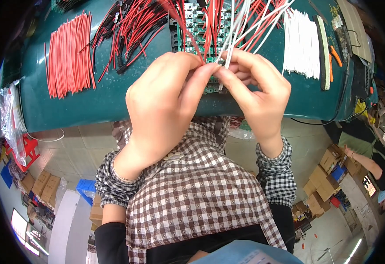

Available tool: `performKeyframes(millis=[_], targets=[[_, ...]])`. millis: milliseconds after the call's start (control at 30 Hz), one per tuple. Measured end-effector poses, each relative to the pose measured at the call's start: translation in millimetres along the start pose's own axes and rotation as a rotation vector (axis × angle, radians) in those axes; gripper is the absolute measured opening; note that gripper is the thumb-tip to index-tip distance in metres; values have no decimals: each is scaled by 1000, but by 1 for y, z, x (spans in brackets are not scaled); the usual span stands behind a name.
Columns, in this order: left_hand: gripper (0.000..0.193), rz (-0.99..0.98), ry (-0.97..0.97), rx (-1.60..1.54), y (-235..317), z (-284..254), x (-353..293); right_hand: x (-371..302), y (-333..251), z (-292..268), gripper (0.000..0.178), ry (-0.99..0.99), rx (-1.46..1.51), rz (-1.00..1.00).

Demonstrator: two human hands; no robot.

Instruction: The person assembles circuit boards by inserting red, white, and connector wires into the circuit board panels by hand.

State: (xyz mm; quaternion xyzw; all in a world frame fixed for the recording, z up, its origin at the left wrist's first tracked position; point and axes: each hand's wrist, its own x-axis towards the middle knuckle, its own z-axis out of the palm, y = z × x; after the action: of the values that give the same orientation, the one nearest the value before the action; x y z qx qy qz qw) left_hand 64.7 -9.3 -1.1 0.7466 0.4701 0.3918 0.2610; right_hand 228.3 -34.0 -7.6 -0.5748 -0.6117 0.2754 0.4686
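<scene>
Both hands meet over the near end of a panel of green circuit boards (194, 33). My left hand (161, 97) is closed in a pinch on a red wire (187, 31), whose upper part is blurred. My right hand (258, 86) is closed too, thumb and forefinger pinching by a white wire (230, 50). The fingertips nearly touch, and they hide the wire ends and the spot on the board below. More red and white wires stick up from the boards beyond the hands.
On the green table mat (80, 112), a row of red wires (71, 55) lies left, beside a pile of black and red wires (128, 33). White wires (301, 44) lie right, near orange-handled pliers (334, 56). Another person's arm (366, 165) shows at far right.
</scene>
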Motion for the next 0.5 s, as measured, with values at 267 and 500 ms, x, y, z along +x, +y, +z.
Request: performKeyframes(millis=[267, 500], targets=[[11, -49, 3, 2, 4, -9, 1, -2, -4, -7, 18, 104, 134, 72], [35, -429, 253, 692, -78, -120, 0, -13, -4, -5, 14, 68, 188, 74]])
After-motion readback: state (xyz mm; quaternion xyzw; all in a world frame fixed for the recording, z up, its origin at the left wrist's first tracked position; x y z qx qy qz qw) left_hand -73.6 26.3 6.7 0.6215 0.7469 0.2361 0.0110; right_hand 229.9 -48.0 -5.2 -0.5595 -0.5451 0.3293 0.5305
